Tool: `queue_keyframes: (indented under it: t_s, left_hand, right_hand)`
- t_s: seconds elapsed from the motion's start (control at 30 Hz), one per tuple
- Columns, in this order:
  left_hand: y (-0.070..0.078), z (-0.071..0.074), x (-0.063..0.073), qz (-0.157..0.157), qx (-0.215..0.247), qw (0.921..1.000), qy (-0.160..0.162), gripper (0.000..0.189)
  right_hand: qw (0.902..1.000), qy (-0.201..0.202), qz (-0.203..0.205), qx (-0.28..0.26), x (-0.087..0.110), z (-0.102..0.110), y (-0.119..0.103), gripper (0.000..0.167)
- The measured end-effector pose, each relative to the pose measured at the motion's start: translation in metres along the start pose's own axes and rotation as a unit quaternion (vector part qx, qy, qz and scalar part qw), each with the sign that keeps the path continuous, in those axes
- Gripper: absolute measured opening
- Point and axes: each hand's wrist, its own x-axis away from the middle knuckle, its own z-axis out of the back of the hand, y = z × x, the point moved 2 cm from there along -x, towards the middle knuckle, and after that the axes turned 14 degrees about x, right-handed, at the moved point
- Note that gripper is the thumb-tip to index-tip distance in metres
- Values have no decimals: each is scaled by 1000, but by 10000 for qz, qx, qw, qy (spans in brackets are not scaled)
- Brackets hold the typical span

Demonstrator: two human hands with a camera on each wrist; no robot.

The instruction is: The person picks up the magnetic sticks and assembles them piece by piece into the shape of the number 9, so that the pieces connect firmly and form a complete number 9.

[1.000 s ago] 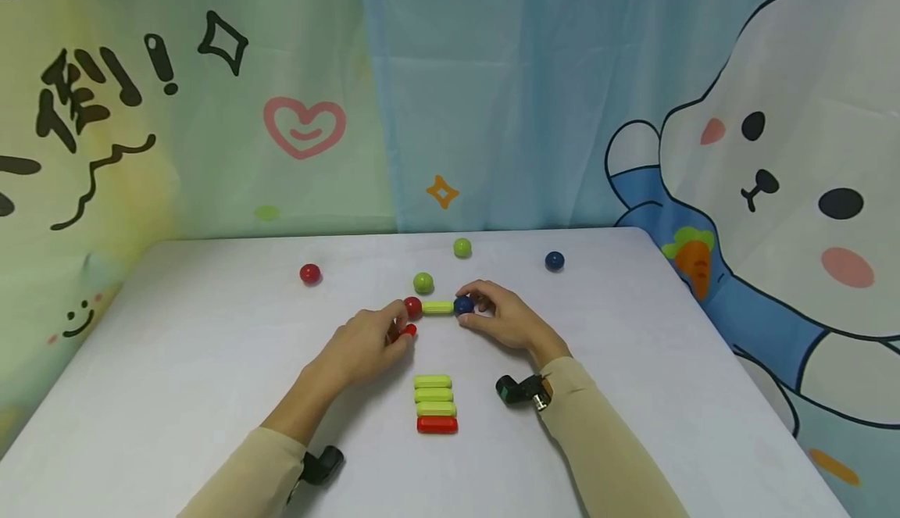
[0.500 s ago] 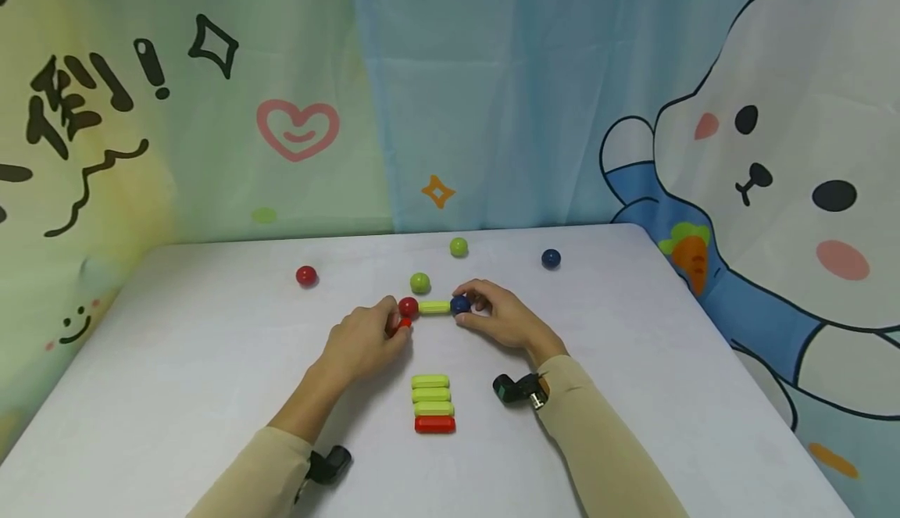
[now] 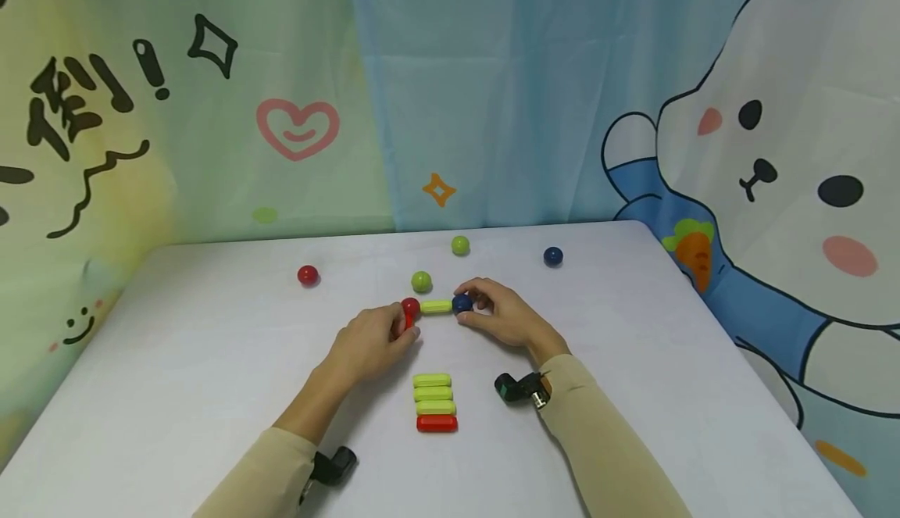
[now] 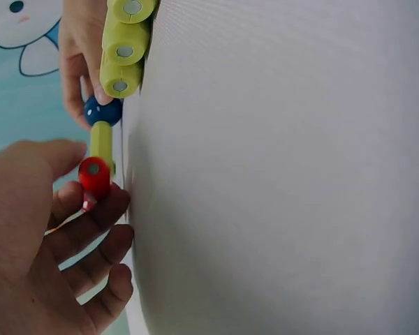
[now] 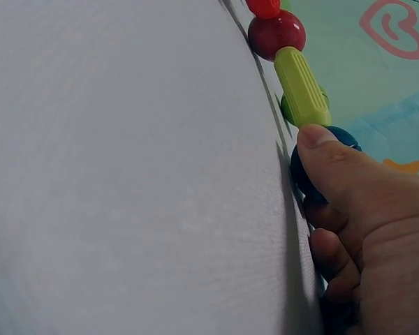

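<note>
My right hand (image 3: 508, 319) grips a dark blue ball (image 3: 462, 303) between thumb and fingers. A yellow-green magnetic rod (image 3: 436, 307) runs from that ball to a red ball (image 3: 411, 307). My left hand (image 3: 371, 344) holds a short red magnetic rod (image 4: 94, 176) near its end, with its far end at the red ball. The red rod points toward the person, at an angle to the yellow-green one. In the right wrist view the right thumb (image 5: 320, 139) presses where the yellow-green rod meets the blue ball.
Several yellow-green rods (image 3: 432, 394) lie stacked side by side with another red rod (image 3: 437, 423) in front. Behind the joined pieces are two green balls (image 3: 422, 282), a loose red ball (image 3: 308, 275) to the left and a loose blue ball (image 3: 553, 256) to the right, on a white table (image 3: 211, 362).
The left hand has brought the red rod up against the red ball, turning it and shifting its thumb. The right hand keeps its hold on the blue ball.
</note>
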Motion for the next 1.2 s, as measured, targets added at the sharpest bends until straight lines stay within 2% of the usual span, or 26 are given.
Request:
queue_keyframes:
  t_s: [0.2,0.5,0.83,1.2]
  left_hand:
    - [1,-2,1,-43,85,9997,-242,26]
    - [-4,-1,0,-97,190,9997,-140,24]
    - [-5,-1,-4,-251,255,9992,-195,23]
    - [-8,-1,-5,-167,287,9992,-224,23]
  right_hand:
    - [10000,33,58,54,1,1,-1,38]
    - [9997,96,138,182,-1,2,-4,38]
    - [9997,194,-18,135,1,2,-1,40]
    - [9994,312,3,135,-2,-1,-4,40]
